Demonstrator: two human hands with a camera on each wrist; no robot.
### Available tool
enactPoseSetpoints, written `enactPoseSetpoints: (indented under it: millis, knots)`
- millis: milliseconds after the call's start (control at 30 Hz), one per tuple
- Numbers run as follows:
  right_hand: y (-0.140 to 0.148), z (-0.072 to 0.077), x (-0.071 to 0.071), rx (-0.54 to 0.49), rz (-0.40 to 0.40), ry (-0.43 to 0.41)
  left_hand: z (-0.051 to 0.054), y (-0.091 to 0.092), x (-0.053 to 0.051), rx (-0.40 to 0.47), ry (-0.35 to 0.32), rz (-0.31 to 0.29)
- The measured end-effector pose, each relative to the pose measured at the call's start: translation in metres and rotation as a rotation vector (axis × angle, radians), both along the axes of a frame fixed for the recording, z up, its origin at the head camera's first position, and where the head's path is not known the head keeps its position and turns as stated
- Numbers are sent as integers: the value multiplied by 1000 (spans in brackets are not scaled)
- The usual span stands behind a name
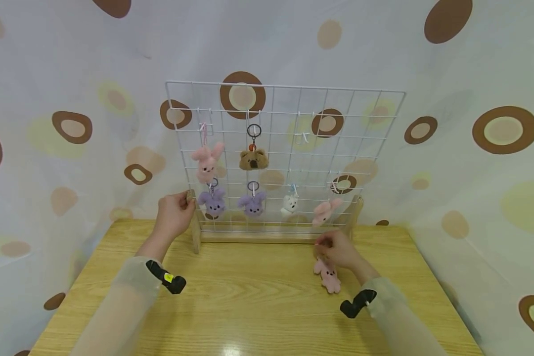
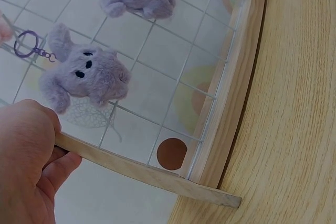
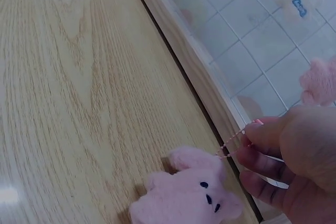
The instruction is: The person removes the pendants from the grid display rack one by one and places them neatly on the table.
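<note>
My right hand (image 1: 336, 249) pinches the pink bead chain (image 3: 229, 145) of a pink plush keychain (image 1: 328, 276), which hangs just over the table in front of the rack's right end. In the right wrist view the plush (image 3: 184, 192) shows its dark eyes and nose. My left hand (image 1: 174, 212) grips the top of the left wooden post (image 1: 196, 225) of the white wire grid rack (image 1: 285, 88); in the left wrist view the fingers curl round that wooden edge (image 2: 131, 169).
On the grid hang a pink rabbit (image 1: 207, 165), a brown bear (image 1: 253, 159), two purple plushes (image 1: 212, 202), a white one (image 1: 289, 204) and another pink one (image 1: 326, 212). An unloaded white hook (image 1: 302, 138) sits at upper right. A patterned curtain stands behind.
</note>
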State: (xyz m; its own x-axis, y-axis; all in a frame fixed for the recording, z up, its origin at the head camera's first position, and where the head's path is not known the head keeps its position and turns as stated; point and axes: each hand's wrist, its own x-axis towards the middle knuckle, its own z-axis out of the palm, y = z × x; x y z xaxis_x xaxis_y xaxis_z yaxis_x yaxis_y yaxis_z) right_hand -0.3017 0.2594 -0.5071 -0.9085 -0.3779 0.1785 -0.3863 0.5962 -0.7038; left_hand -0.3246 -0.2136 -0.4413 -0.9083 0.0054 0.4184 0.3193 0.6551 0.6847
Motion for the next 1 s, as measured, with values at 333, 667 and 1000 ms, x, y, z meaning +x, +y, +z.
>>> enactPoseSetpoints:
  millis: [333,667,1000]
  knots:
    - [2,0,1,3,-25,-23,0,0,-1,-3,3,-6]
    - [-1,13,7,-35,-23,-81,1,0,0,6,2,-13]
    - [-4,29,15,-99,16,-56,2,1,1,11,-12,-4]
